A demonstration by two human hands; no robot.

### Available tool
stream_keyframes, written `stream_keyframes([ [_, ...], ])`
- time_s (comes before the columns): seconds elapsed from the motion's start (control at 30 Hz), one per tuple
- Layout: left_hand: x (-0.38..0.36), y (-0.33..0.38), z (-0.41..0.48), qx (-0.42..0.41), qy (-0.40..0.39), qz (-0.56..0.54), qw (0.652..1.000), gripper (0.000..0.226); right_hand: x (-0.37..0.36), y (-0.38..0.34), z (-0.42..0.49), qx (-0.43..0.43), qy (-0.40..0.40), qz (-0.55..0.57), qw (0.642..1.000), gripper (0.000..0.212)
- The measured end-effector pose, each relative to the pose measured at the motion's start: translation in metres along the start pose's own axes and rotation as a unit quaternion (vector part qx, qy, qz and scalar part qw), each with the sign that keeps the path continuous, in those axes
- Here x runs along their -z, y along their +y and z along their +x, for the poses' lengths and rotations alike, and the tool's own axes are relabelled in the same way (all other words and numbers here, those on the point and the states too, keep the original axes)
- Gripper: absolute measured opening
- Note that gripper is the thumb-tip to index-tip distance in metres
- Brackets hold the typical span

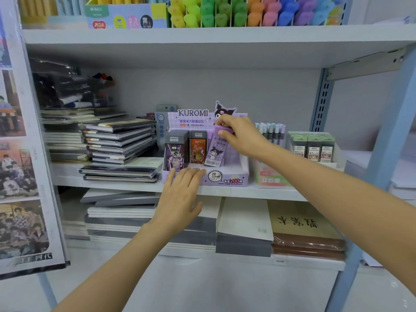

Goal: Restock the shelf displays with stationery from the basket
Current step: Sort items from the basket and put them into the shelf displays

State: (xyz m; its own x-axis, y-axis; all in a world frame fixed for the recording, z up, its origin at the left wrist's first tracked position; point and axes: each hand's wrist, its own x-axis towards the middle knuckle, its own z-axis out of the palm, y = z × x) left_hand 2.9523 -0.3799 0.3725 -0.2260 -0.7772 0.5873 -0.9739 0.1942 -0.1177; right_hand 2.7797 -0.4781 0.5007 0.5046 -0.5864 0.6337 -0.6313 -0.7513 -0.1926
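A purple Kuromi display box [234,179] stands on the middle shelf. Inside it are a dark purple pencil-lead pack [176,152] and an orange one [198,147], both upright. My right hand [240,134] grips the top of a tilted lilac Kuromi lead pack [215,152], whose lower end rests inside the box. My left hand [182,194] lies flat with fingers spread against the box's front left edge and holds nothing. The basket is not in view.
Stacked notebooks [119,143] sit left of the box. To its right stand a pen display [272,131] and green lead packs [313,147]. Highlighters [247,12] fill the top shelf. Paper pads [243,226] lie on the lower shelf. A blue upright [387,149] frames the right side.
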Motion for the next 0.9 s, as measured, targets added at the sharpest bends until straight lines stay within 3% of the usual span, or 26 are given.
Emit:
stream_keyframes([
  [0.23, -0.002, 0.003, 0.001, 0.006, 0.014, 0.005, 1.000, 0.072, 0.001, -0.007, 0.005, 0.023, -0.028, -0.020, 0.999, 0.021],
  [0.5, -0.001, 0.003, 0.000, 0.003, 0.007, 0.017, 1.000, 0.073, -0.008, 0.000, 0.001, -0.015, 0.026, -0.017, 0.999, 0.020],
  [0.8, 0.004, 0.005, 0.001, 0.017, -0.013, -0.010, 1.000, 0.071, -0.022, -0.002, -0.014, -0.007, -0.033, -0.093, 0.995, 0.045],
  [0.9, 0.008, 0.015, -0.006, 0.023, 0.033, -0.048, 0.998, 0.067, -0.023, -0.008, -0.042, 0.025, 0.025, -0.033, 0.999, 0.047],
])
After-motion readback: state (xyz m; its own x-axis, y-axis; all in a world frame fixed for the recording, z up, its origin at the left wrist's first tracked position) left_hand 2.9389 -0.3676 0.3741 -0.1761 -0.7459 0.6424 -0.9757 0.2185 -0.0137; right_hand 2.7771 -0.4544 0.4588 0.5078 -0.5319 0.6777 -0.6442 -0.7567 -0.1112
